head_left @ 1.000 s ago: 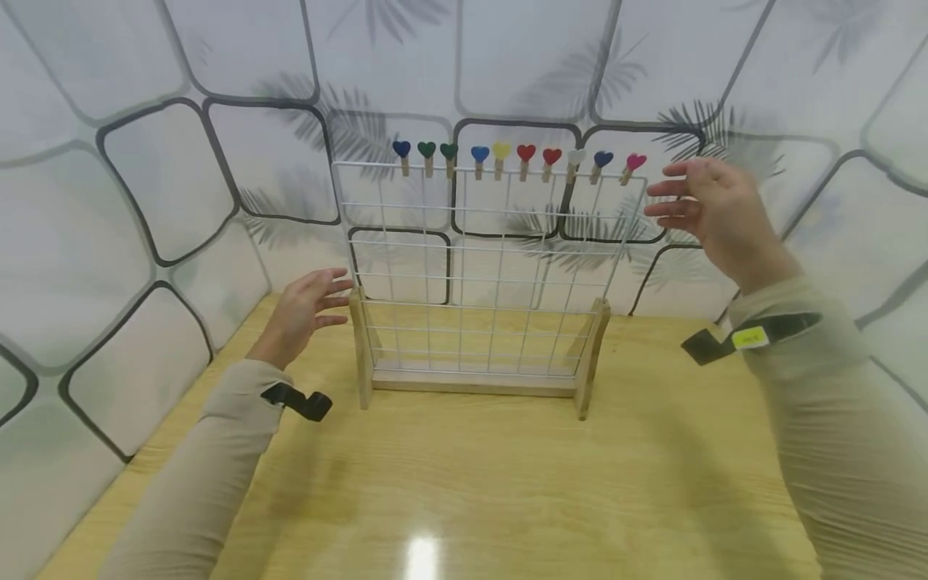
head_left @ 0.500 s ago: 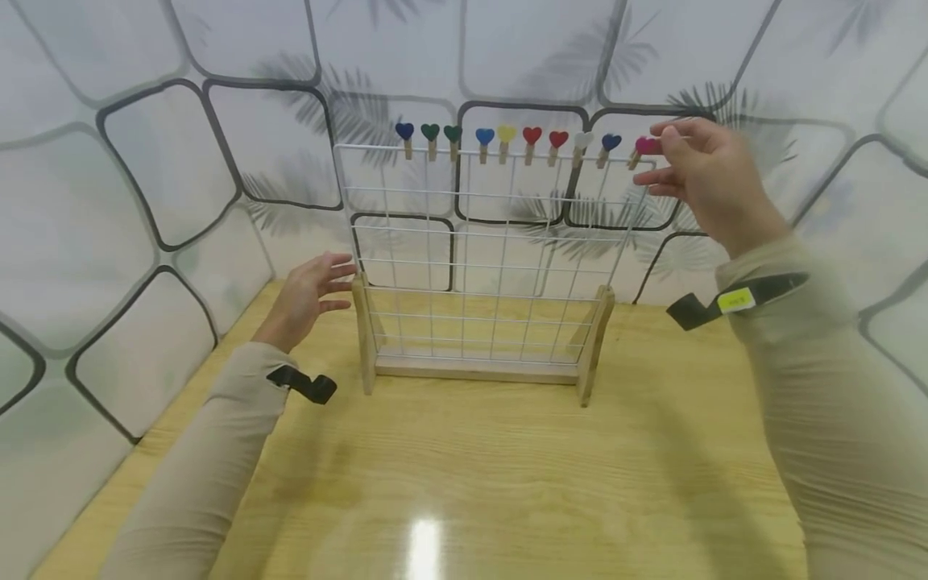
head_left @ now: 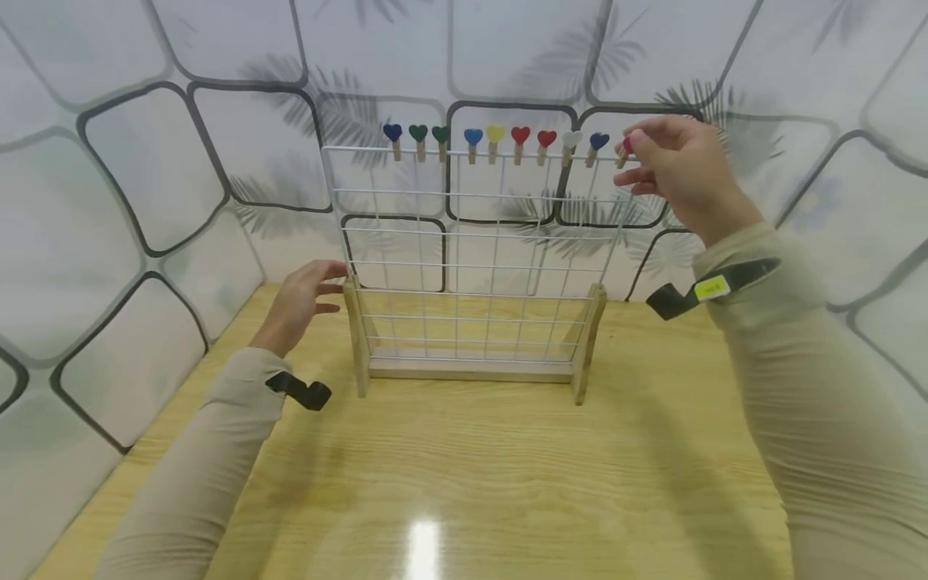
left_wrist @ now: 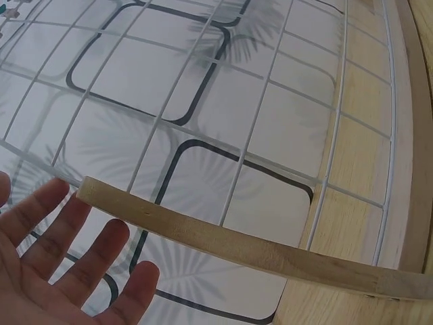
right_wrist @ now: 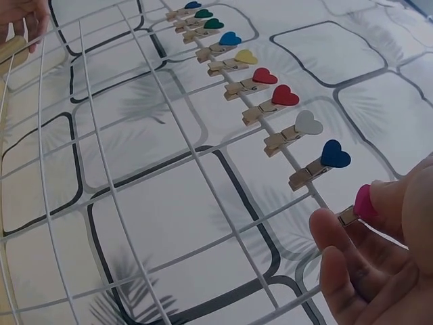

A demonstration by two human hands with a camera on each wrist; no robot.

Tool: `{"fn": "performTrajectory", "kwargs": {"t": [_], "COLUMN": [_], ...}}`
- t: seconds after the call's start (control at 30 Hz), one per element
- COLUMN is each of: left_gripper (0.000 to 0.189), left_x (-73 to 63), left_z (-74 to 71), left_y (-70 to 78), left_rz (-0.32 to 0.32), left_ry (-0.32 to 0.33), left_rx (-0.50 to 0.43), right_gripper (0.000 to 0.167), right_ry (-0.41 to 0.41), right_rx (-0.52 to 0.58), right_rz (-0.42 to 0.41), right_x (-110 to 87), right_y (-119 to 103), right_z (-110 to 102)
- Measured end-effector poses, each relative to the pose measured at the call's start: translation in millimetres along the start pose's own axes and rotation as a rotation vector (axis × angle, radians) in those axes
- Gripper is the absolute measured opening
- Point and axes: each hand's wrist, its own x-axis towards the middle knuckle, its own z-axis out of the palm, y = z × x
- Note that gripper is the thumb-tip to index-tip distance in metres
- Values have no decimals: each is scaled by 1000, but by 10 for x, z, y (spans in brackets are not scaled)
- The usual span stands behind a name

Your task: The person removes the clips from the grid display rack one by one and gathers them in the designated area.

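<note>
A white wire grid [head_left: 456, 264] stands upright in a wooden stand [head_left: 471, 374], with a row of heart-topped wooden clothespins along its top wire. At the right end of that row, my right hand [head_left: 681, 169] pinches the pink heart clothespin [right_wrist: 364, 202], thumb on the heart; the hand partly hides it. Beside it is a dark blue heart clothespin [right_wrist: 335, 154], then a white one [right_wrist: 309, 123]. My left hand [head_left: 293, 302] is at the grid's left side, fingers spread and fingertips by the top of the left wooden post [left_wrist: 203, 233]; whether they touch it is unclear.
Further left along the top wire are red, yellow [head_left: 496, 134], light blue, green and dark blue heart clothespins. The stand rests on a light wood-grain table [head_left: 464, 451]. A patterned wall covering [head_left: 522, 48] rises close behind and to the left.
My right hand has moved left and closed thumb and fingers on the pink heart clothespin. My left hand stays by the left post. The view has shifted slightly.
</note>
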Motion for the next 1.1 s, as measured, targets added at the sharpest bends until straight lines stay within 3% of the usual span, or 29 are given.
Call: {"fn": "performTrajectory", "kwargs": {"t": [0.37, 0.53, 1.1], "left_gripper": [59, 59, 56], "left_x": [-23, 4, 5], "left_z": [-1, 30, 62], "left_y": [5, -1, -3], "left_rz": [-15, -1, 46], "left_ry": [20, 25, 31], "left_rx": [-43, -73, -100], "right_gripper": [6, 4, 5], "right_ry": [92, 143, 173], "right_rx": [-94, -45, -41], "right_rz": [-25, 5, 37], "right_x": [55, 77, 84], "right_y": [12, 32, -5], "right_z": [75, 101, 124]}}
